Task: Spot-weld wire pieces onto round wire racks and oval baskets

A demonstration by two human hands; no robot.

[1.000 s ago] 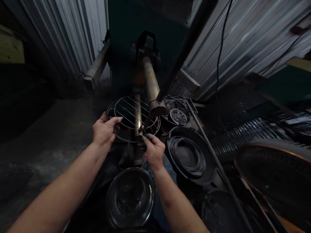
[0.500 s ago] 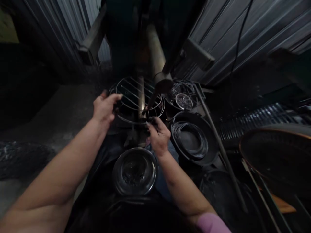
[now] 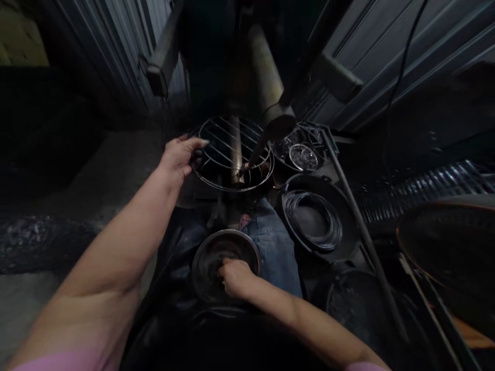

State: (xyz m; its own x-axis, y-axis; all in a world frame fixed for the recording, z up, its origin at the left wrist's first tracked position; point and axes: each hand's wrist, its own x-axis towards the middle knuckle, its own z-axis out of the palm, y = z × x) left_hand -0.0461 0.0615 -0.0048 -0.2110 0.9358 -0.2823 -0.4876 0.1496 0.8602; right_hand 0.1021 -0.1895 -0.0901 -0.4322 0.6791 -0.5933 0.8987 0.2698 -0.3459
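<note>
The open left hand (image 3: 180, 157) rests its fingers on the edge of a round wire rack (image 3: 232, 189). The curled right hand (image 3: 235, 278) sits inside a steel bowl (image 3: 204, 273); whether it grips anything is hidden.

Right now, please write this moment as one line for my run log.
Left hand: at edge of wire rack | Right hand: in metal bowl | Nearby: wire coil in black pan
</note>
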